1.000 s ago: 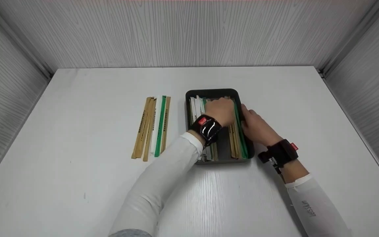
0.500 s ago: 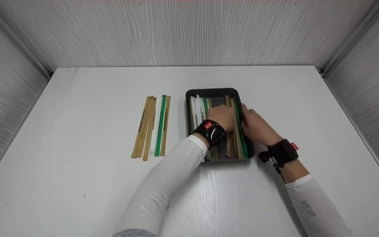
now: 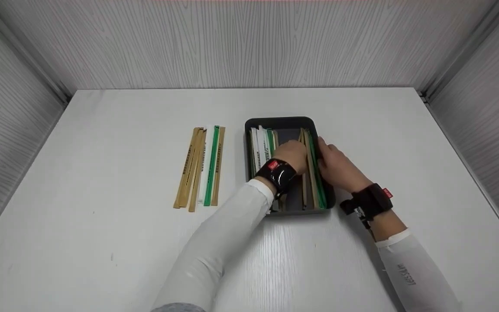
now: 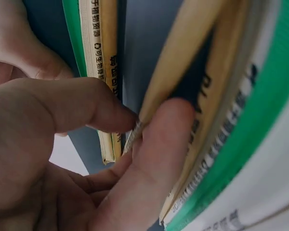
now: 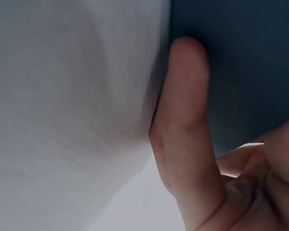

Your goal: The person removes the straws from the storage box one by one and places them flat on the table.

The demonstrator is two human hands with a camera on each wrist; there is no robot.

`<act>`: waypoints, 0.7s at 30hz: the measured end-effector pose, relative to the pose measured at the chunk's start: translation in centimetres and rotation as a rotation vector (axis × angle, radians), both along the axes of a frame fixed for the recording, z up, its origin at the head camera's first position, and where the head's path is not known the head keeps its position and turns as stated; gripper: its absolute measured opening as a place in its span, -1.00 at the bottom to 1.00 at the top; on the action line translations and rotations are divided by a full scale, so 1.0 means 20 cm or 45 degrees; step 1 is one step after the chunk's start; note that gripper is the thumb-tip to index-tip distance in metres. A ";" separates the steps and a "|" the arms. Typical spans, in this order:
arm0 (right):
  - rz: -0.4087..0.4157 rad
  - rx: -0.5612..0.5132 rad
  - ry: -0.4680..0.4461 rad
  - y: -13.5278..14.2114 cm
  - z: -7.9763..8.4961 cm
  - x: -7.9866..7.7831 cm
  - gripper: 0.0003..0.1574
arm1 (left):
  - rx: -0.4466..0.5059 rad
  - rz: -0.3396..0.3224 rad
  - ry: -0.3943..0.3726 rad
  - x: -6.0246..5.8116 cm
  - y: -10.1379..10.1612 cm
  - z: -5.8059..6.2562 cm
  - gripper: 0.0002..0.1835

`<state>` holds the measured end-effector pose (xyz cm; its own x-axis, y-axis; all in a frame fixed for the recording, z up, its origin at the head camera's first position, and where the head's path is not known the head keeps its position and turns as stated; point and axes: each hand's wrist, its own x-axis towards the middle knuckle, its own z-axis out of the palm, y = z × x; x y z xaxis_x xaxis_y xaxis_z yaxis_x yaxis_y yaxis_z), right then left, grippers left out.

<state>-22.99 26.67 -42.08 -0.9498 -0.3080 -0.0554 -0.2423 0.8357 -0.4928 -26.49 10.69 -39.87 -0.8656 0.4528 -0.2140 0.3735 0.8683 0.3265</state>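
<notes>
A dark grey rectangular box [image 3: 277, 122] stands on the table, holding several straws in paper wrappers. White and green wrapped straws [image 3: 261, 141] line its left side; brown and green ones [image 3: 314, 173] line the right. My left hand [image 3: 290, 155] is inside the box, back of the hand upward. In the left wrist view its thumb and a finger pinch a brown paper-wrapped straw [image 4: 166, 72], which is tilted against its neighbours. My right hand [image 3: 340, 167] lies along the box's right wall, and in the right wrist view a straight finger [image 5: 185, 96] presses the dark wall [image 5: 250, 72].
Left of the box, a loose row of wrapped straws lies on the white table [image 3: 102, 173]: brown ones [image 3: 189, 169], a white one [image 3: 205, 164], a green one [image 3: 211, 164] and another brown one [image 3: 218, 164]. Grey wood-grain panels [image 3: 241, 43] enclose the table's back and sides.
My left hand has drawn slightly nearer inside the box, uncovering its far end. The brown straws by the fingers have shifted and tilted. My right hand stays at the wall.
</notes>
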 end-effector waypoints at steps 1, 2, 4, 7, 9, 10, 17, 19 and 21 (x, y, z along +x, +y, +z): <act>0.003 0.004 0.003 0.00 0.00 0.00 -0.23 | 0.008 0.006 -0.006 0.00 0.00 0.00 -0.85; 0.003 0.007 0.003 0.00 0.00 0.00 -0.23 | 0.021 0.014 -0.005 0.00 -0.01 0.01 -0.84; -0.002 0.007 0.000 0.00 0.00 0.00 -0.23 | 0.059 0.036 0.001 0.00 -0.02 0.02 -0.84; -0.016 0.007 0.001 0.00 0.01 0.00 -0.22 | 0.104 0.061 0.034 0.00 -0.05 0.06 -0.85; -0.024 0.008 -0.003 0.00 0.01 0.01 -0.22 | 0.128 0.076 0.044 0.01 -0.07 0.10 -0.88; -0.023 0.008 0.000 0.00 0.01 0.00 -0.22 | 0.135 0.080 0.051 0.01 -0.08 0.12 -0.88; -0.022 -0.004 0.001 0.00 0.01 0.01 -0.22 | 0.276 0.148 0.033 0.02 -0.20 0.26 -0.68; -0.026 -0.008 -0.016 0.00 0.01 0.01 -0.21 | 0.306 0.169 0.028 0.03 -0.26 0.30 -0.69; -0.025 -0.008 -0.030 -0.01 0.02 0.01 -0.21 | 0.344 0.194 0.028 0.04 -0.33 0.33 -0.67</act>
<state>-22.84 26.53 -41.75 -0.9540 -0.2901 -0.0761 -0.2143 0.8369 -0.5037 -25.76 4.17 -33.30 -0.9309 0.3556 -0.0838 0.2555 0.7976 0.5465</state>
